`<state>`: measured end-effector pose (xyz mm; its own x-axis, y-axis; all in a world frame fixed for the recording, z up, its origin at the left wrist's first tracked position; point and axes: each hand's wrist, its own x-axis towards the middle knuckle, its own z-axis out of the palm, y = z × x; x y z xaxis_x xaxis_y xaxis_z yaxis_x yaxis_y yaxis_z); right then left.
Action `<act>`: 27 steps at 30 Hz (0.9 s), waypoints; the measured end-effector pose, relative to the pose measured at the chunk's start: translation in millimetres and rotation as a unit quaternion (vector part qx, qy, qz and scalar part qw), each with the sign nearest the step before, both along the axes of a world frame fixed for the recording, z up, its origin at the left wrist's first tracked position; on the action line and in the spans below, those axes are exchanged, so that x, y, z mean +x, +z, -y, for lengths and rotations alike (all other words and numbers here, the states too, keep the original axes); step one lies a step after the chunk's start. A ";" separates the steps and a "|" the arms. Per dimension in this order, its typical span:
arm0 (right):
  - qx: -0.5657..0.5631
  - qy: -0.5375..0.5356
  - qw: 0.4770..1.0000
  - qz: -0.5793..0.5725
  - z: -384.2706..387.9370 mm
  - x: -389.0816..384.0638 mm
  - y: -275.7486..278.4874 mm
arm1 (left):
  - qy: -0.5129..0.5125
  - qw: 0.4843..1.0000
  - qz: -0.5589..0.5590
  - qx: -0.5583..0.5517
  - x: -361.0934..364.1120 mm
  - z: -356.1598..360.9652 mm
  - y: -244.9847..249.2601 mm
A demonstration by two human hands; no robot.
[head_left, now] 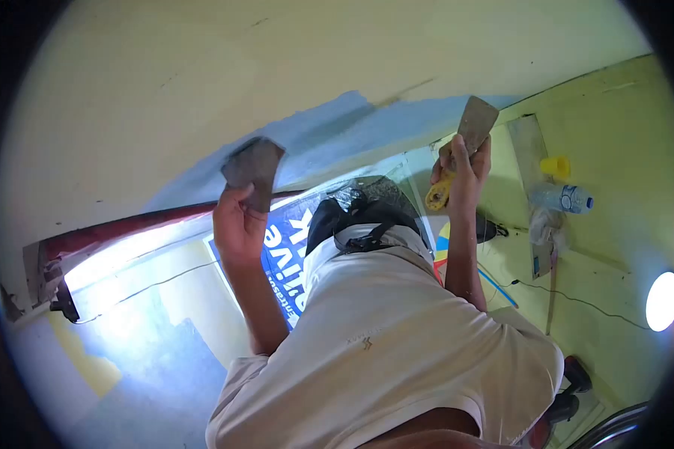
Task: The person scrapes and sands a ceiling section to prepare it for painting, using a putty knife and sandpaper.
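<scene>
My left hand is closed on a flat, dark grey scraper blade, held up in front of the wall's blue-grey patch. The blade's edge is slightly blurred; whether it touches the wall I cannot tell. Farther right, my right hand grips another flat, grey-brown scraper blade, its wide end pointing up. A yellow roll of tape hangs at the fingers of that hand, on the left side of the wrist.
At the right are a yellow cup, a plastic bottle and a crumpled plastic bag. A blue printed banner lies below. A bright lamp shines at the far right, and a thin cable runs towards it.
</scene>
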<state>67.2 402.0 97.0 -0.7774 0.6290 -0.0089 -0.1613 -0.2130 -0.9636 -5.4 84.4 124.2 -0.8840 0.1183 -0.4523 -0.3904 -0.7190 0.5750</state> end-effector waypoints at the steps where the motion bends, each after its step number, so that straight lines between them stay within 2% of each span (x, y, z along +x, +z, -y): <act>1: 0.007 0.006 1.000 0.001 0.0 -2.1 -1.4 | -0.083 0.991 -0.103 -0.018 5.0 -1.6 2.9; 2: 0.000 0.026 1.000 0.001 -1.0 -0.6 0.9 | -0.165 0.965 -0.203 -0.035 10.2 -3.9 4.3; 3: 0.005 0.032 0.999 -0.004 -0.7 -1.3 1.9 | -0.207 0.927 -0.263 -0.167 21.6 -15.3 24.3; 4: 0.011 0.039 0.999 -0.006 0.9 -2.0 2.4 | -0.237 0.869 -0.319 -0.295 33.0 -26.7 44.1; 5: 0.018 0.050 0.999 -0.005 2.3 -3.6 2.3 | -0.271 0.793 -0.398 -0.374 39.7 -34.1 64.0; 6: 0.026 0.064 0.998 -0.013 -1.2 -3.4 -0.5 | -0.298 0.715 -0.503 -0.384 43.2 -42.2 84.2; 7: 0.028 0.070 0.997 -0.010 -2.1 -1.9 -1.5 | -0.308 0.663 -0.585 -0.352 44.0 -48.2 102.2; 9: 0.028 0.082 0.996 -0.010 -5.8 -2.5 0.1 | -0.308 0.601 -0.683 -0.278 42.4 -58.6 130.4; 11: 0.043 0.091 0.995 -0.014 -7.4 -2.5 3.5 | -0.319 0.598 -0.686 -0.263 46.2 -59.9 152.2; 14: 0.056 0.090 0.994 -0.015 -5.2 -2.6 7.6 | -0.345 0.639 -0.612 -0.313 49.2 -55.9 172.3; 17: 0.046 0.075 0.996 -0.007 2.0 -1.1 9.6 | -0.320 0.646 -0.608 -0.333 49.6 -55.4 179.6; 21: 0.035 0.077 0.996 -0.011 -4.8 -4.6 5.2 | -0.380 0.603 -0.556 -0.427 46.7 -70.5 214.4; 26: 0.022 0.086 0.996 0.000 0.8 -0.2 8.9 | -0.360 0.558 -0.533 -0.525 54.3 -63.2 232.2; 27: 0.024 0.086 0.996 -0.001 1.5 1.2 9.4 | -0.343 0.533 -0.580 -0.512 47.8 -61.5 230.3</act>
